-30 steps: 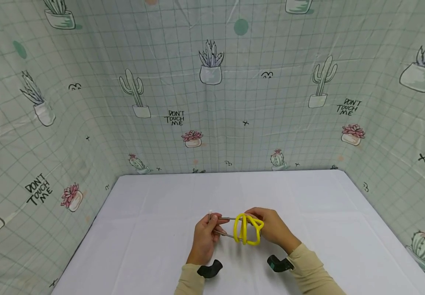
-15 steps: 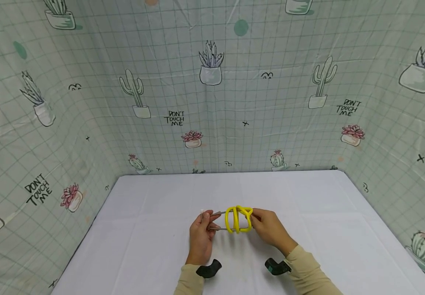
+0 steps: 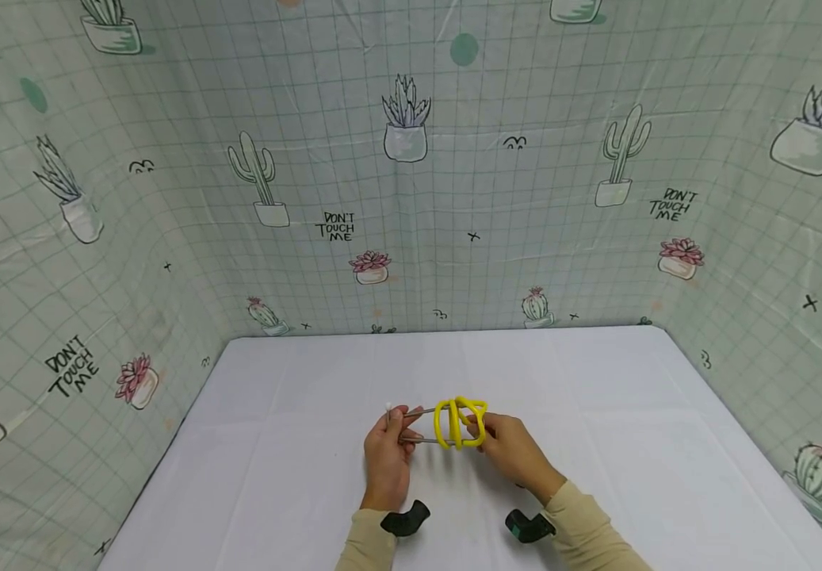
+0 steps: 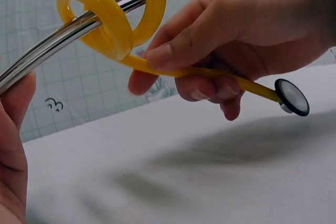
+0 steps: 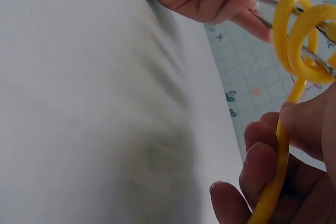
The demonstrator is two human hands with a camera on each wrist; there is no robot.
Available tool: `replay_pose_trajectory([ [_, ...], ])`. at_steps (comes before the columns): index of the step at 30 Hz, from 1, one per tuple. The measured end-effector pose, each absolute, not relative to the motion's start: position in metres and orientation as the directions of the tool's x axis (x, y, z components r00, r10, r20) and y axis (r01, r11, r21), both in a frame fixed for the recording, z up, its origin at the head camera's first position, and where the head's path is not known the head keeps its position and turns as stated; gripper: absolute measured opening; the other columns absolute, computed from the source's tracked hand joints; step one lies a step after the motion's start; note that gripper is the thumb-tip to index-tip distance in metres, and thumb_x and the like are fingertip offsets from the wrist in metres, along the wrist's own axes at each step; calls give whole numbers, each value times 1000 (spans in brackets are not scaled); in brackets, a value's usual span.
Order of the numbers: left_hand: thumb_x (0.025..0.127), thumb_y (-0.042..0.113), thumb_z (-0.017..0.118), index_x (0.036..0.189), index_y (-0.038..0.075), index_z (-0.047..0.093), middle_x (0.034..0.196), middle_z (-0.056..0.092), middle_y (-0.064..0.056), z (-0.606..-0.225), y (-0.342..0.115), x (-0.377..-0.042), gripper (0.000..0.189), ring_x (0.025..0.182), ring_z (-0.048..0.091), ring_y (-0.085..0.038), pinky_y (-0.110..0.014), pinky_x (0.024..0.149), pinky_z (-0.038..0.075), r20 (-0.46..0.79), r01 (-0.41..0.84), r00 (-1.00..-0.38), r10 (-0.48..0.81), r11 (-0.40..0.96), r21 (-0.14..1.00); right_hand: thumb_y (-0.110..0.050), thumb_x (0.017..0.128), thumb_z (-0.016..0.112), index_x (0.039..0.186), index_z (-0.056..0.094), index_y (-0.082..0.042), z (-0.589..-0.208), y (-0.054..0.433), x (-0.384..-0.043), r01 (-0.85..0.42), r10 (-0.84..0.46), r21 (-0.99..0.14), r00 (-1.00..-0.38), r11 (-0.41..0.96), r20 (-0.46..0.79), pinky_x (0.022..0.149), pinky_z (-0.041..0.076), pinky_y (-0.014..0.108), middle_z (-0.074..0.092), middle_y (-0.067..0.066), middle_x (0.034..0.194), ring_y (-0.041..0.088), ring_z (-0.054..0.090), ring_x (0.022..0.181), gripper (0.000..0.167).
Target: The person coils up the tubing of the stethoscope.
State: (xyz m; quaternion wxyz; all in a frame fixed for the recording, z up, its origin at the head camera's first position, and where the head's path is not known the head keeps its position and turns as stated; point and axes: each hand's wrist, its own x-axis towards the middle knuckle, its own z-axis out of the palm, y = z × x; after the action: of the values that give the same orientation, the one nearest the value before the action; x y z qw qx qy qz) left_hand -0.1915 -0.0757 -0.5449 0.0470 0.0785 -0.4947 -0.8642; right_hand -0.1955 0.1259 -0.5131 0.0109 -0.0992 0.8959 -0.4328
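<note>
A stethoscope with yellow tubing is held up between both hands over the white table. Its tube loops round the two metal ear tubes. My left hand grips the metal ear tubes near the earpieces; a white ear tip pokes up past the thumb. My right hand pinches the yellow tube between thumb and fingers, just beyond the loops. In the left wrist view the round chest piece, with a dark rim, hangs from the tube's end past the right hand's fingers.
The white cloth-covered table spreads below the hands. A grid-patterned curtain with cactus drawings encloses it at the back and both sides. Black wrist mounts sit at each sleeve.
Both hands and the stethoscope have shifted a little left and up from a second ago. The right hand has since moved slightly lower along the tubing side of the loops.
</note>
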Motion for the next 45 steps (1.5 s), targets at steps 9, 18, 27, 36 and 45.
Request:
replay_pose_trajectory([
  [9,106,24,53,127,-10,53,109,74,-10,-545,-77,-195,40,69,58,-14,-21,60,40,-126,19,-959,-254,-500,866,-6,101,54,125,66,7,-515,114,-187,-162,-281,-855,-959,493,20,50,42,24,64,2,71,13,53,58,30],
  [18,106,22,55,125,-9,56,107,74,-10,-545,-76,-194,37,68,58,-12,-20,58,39,-143,24,-950,-278,-521,853,-8,101,53,128,62,8,-519,99,-175,-115,-254,-910,-967,397,12,49,39,22,68,4,71,15,56,56,33],
  [27,107,19,52,127,-11,53,107,74,-10,-546,-73,-194,37,68,58,-12,-20,59,39,-134,12,-958,-255,-500,866,-21,104,54,91,67,0,-517,88,-166,-113,-254,-915,-967,387,12,52,42,25,66,4,68,14,56,55,28],
  [36,107,21,52,124,-10,55,107,74,-9,-546,-68,-193,36,70,59,-13,-20,59,40,-134,10,-958,-252,-498,867,-16,103,53,110,62,7,-519,86,-165,-32,-324,-971,-945,235,-47,54,47,28,69,7,74,15,60,58,26],
  [45,105,26,55,121,-10,57,106,75,-10,-549,-63,-192,40,71,62,-15,-20,59,42,-97,32,-959,-267,-439,898,-18,106,49,117,58,11,-529,84,-160,60,-333,-994,-939,95,-88,54,50,28,70,7,77,14,59,57,33],
])
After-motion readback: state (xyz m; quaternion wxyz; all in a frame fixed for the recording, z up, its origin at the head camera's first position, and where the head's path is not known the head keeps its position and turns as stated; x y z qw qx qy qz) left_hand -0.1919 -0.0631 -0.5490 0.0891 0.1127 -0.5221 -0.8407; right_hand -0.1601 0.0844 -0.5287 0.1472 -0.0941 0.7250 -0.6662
